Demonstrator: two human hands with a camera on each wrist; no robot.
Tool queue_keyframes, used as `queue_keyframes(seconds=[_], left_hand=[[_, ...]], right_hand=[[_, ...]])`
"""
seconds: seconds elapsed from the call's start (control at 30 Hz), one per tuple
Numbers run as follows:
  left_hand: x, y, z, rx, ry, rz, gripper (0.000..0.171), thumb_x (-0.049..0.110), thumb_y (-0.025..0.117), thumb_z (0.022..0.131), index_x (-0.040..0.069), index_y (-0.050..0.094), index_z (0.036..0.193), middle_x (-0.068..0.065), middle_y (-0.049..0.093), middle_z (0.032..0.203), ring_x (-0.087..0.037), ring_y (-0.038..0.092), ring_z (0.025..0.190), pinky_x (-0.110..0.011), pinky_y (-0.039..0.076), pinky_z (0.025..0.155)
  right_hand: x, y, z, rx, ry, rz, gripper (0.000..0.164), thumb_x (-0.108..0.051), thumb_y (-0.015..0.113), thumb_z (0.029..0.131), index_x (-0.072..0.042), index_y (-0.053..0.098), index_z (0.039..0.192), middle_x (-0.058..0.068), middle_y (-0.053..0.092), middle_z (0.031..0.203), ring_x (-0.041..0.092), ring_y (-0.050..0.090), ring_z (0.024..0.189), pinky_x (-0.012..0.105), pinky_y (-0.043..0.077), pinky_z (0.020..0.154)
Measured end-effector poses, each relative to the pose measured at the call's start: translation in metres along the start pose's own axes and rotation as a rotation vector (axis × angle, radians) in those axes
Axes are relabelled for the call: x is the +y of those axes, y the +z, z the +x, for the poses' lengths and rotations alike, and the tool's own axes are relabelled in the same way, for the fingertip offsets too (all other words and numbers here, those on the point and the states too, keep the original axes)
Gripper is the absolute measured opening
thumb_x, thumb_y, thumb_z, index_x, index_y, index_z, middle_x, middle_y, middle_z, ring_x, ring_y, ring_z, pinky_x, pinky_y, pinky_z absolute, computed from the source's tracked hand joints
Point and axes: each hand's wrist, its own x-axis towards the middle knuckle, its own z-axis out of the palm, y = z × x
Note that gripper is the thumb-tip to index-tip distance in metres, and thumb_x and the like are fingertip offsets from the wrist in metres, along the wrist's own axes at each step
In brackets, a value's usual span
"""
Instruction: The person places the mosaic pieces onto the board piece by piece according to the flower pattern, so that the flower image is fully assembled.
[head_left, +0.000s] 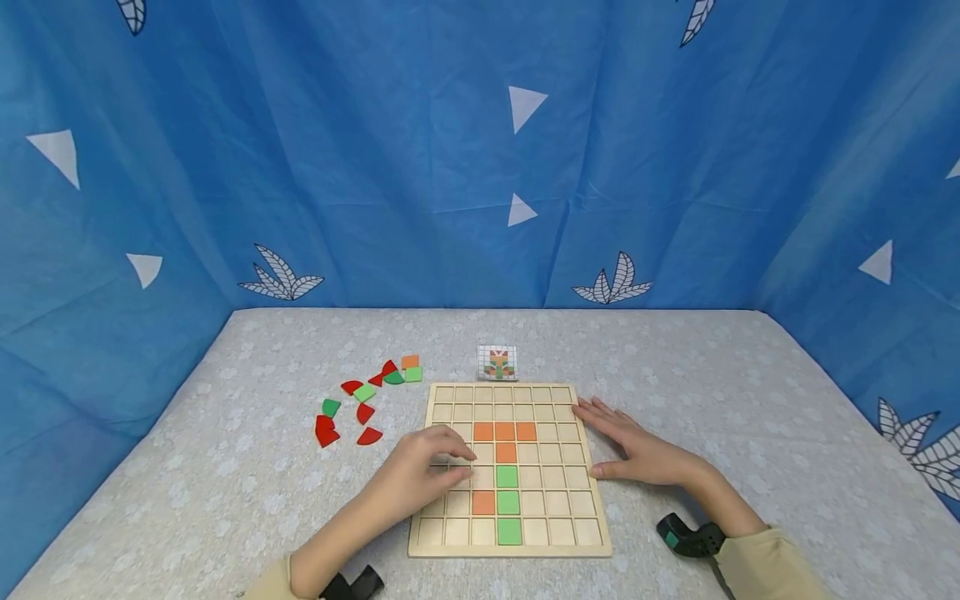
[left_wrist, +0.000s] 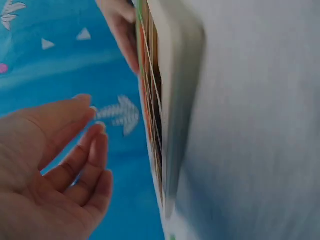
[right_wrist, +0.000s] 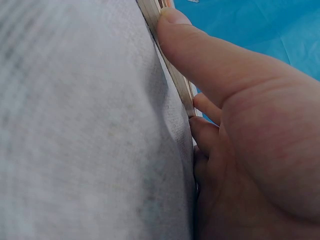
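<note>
A wooden grid board (head_left: 555,477) lies on the table. Orange square tiles (head_left: 505,431) sit in several of its cells, three of them in one row. Below them, light green square tiles (head_left: 508,502) run down one column, with an orange tile (head_left: 483,502) to the left. My left hand (head_left: 420,471) hovers over the board's left side, fingers loosely bent. In the left wrist view a gap shows between thumb and fingertips, with nothing held. Spread along the board's right edge, my right hand (head_left: 637,446) touches the rim with thumb (right_wrist: 200,50) and fingers.
Left of the board lie several loose red quarter-round pieces (head_left: 370,436), a dark green piece (head_left: 331,407), a light green tile (head_left: 364,392) and an orange tile (head_left: 410,362). A small pattern card (head_left: 497,362) stands behind the board. Blue curtain (head_left: 420,167) surrounds the table.
</note>
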Motion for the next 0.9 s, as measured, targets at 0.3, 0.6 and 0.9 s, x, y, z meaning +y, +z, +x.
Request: queue_keyframes(seconds=[0.3,0.6,0.9], left_hand=[[-0.052,-0.055,0.039,0.168,-0.163,0.104,0.025,0.003,0.074,0.08,0.004,0.07,0.104,-0.007,0.065,0.103,-0.025,0.06,0.096,-0.044,0.047,0.082],[-0.1,-0.078,0.073,0.084,-0.271,0.145,0.04,0.001,0.067,0.085,-0.002,0.058,0.124,-0.021,0.057,0.12,-0.037,0.051,0.112,-0.051,0.04,0.093],[-0.122,-0.079,0.079,-0.005,-0.345,0.079,0.044,-0.002,0.064,0.085,-0.004,0.054,0.127,-0.021,0.054,0.125,-0.035,0.048,0.117,-0.047,0.04,0.094]], right_hand=[[0.001,-0.001,-0.003,0.007,0.016,-0.003,0.083,-0.036,0.069,0.084,-0.006,0.026,0.148,0.017,0.016,0.152,0.04,0.006,0.137,0.064,0.003,0.101],[-0.001,0.0,-0.001,-0.005,0.018,0.016,0.083,-0.036,0.068,0.085,-0.006,0.025,0.148,0.017,0.014,0.152,0.04,0.005,0.137,0.064,0.003,0.101],[0.0,0.0,0.0,-0.022,0.036,0.018,0.081,-0.037,0.066,0.086,-0.008,0.023,0.149,0.016,0.013,0.153,0.038,0.003,0.137,0.064,0.003,0.102]])
